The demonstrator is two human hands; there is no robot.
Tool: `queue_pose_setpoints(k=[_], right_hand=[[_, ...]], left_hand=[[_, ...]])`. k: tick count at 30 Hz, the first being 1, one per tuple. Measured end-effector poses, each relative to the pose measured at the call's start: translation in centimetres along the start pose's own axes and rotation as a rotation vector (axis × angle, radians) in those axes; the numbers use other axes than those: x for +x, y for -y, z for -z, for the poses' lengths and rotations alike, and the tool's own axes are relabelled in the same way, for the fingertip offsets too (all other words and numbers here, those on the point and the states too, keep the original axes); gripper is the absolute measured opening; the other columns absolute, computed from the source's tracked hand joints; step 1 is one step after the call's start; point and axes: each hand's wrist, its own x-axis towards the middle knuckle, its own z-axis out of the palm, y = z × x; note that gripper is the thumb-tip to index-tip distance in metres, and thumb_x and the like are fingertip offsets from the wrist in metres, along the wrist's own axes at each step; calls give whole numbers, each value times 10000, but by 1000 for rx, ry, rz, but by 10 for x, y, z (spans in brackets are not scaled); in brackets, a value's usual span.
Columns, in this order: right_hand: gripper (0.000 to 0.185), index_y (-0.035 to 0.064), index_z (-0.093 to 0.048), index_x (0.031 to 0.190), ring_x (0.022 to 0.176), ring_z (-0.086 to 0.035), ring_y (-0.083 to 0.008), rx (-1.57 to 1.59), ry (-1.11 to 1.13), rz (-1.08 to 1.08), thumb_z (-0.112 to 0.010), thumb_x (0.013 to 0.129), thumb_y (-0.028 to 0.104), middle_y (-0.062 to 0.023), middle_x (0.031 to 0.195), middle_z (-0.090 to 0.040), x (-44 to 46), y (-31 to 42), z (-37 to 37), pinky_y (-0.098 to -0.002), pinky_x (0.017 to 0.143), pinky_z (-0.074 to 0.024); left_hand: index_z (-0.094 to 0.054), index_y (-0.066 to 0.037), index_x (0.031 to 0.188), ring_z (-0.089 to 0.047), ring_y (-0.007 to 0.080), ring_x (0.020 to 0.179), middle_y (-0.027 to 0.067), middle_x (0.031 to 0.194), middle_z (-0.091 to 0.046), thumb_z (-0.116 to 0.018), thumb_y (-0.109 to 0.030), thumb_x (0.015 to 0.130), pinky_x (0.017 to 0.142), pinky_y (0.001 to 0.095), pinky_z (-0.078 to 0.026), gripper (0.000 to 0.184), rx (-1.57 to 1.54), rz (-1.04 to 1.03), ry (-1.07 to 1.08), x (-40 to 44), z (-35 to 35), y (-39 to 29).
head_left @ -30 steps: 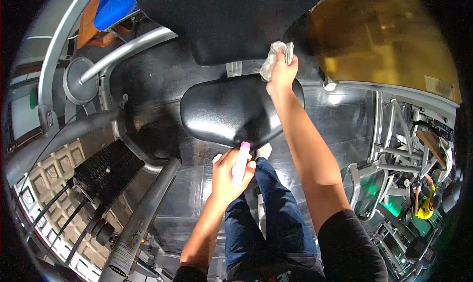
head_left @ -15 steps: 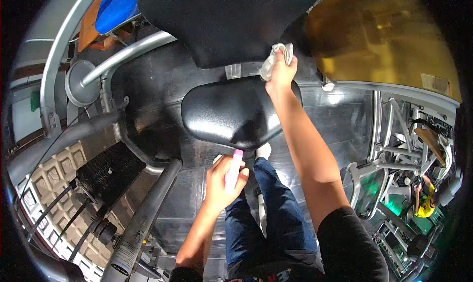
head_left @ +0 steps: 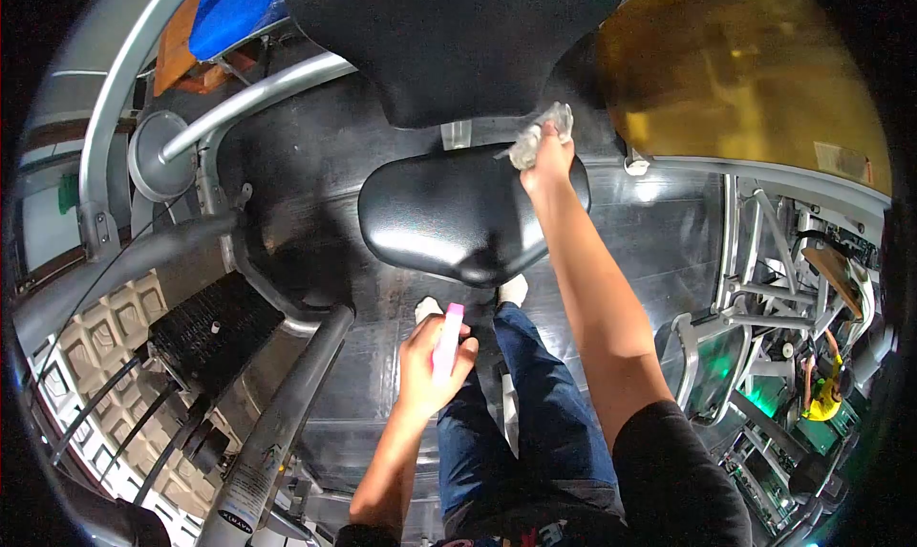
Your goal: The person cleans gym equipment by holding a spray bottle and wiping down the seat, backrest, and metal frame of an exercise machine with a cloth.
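My left hand [head_left: 430, 367] is wrapped round a small white bottle [head_left: 446, 346] with a pink top, held in front of my legs and apart from the seat. My right hand [head_left: 548, 163] grips a crumpled whitish cloth [head_left: 541, 138] over the far right corner of the black padded seat [head_left: 449, 213]. Whether the cloth touches the pad cannot be made out. Beyond the seat stands a black backrest [head_left: 458, 45].
Grey metal tubes and a weight stack [head_left: 215, 332] are on the left. An amber panel [head_left: 745, 79] stands at the upper right. A person in yellow [head_left: 823, 401] is among machines at the far right. A blue pad [head_left: 234, 17] is at the upper left.
My left hand has drawn back from the seat's front edge with the bottle, down and slightly left. My right hand and the cloth have shifted slightly downward.
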Motion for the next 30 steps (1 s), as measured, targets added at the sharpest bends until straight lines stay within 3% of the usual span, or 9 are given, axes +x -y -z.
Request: queue_pose_setpoints(k=[6, 10, 13, 14, 19, 21, 23, 28, 30], right_hand=[[129, 114, -475, 1126, 864, -558, -149, -140, 133, 76, -502, 1008, 70, -34, 998, -564, -30, -56, -51, -324, 768, -493], [140, 133, -485, 1163, 830, -607, -172, -209, 263, -20, -507, 1027, 105, -53, 994, -593, -38, -33, -23, -346, 691, -534], [198, 126, -457, 1202, 849, -618, -214, -32, 53, 2, -454, 1014, 62, -69, 997, -584, -29, -3, -6, -398, 695, -555], [198, 126, -457, 1202, 849, -618, -214, -33, 52, 6, -454, 1014, 62, -69, 997, -584, -24, -2, -8, -398, 695, -555], [211, 94, -500, 1201, 851, -614, -191, -53, 28, 187, -444, 1002, 52, -56, 992, -591, -19, -41, -29, -375, 732, -541], [161, 92, -518, 1131, 639, -616, -216, -10, 196, -18, -462, 984, 59, -91, 855, -616, -23, -52, -24, -383, 533, -523], [137, 83, -520, 1117, 594, -608, -221, -159, 296, -187, -453, 1002, 112, -101, 773, -613, -50, -44, -17, -367, 478, -498], [144, 97, -524, 1089, 617, -609, -215, 28, 40, 27, -397, 1024, 116, -81, 787, -603, -26, -32, -11, -356, 514, -512], [140, 102, -523, 1081, 647, -616, -213, 62, 63, 73, -409, 1004, 77, -63, 793, -597, -15, -39, -22, -364, 558, -533]], left_hand=[[-637, -29, 895, -630, 261, 668, 114, 775, -624, -738, -89, 785, 631, 351, -492, 161, -7, -5, -57, 0, -2, 0], [-640, -29, 900, -608, 250, 655, 106, 774, -620, -738, -95, 786, 620, 349, -483, 164, -23, 3, -54, 0, 4, -3], [-636, -30, 914, -594, 203, 648, 88, 784, -630, -717, -72, 784, 621, 327, -476, 158, -29, -37, -65, -2, 10, 5], [-629, -31, 924, -590, 161, 646, 74, 797, -643, -694, -47, 783, 627, 306, -473, 157, -3, -59, -59, -2, 12, 8], [-632, -24, 922, -597, 160, 665, 69, 800, -644, -689, -18, 776, 638, 302, -475, 157, -12, -32, -94, -3, 14, 11], [-635, -23, 919, -600, 162, 670, 67, 800, -642, -688, -13, 775, 640, 304, -476, 154, -38, -15, -93, -2, 15, 8], [-637, -22, 914, -598, 162, 670, 71, 802, -639, -687, -18, 772, 639, 306, -476, 151, -3, -53, -88, -2, 16, 4], [-635, -23, 914, -593, 164, 666, 74, 801, -632, -685, -30, 764, 632, 305, -471, 159, 11, -78, -79, -3, 20, 5], [-634, -23, 912, -592, 165, 665, 75, 798, -629, -684, -35, 761, 631, 303, -468, 159, 23, -67, -90, -2, 21, 6]])
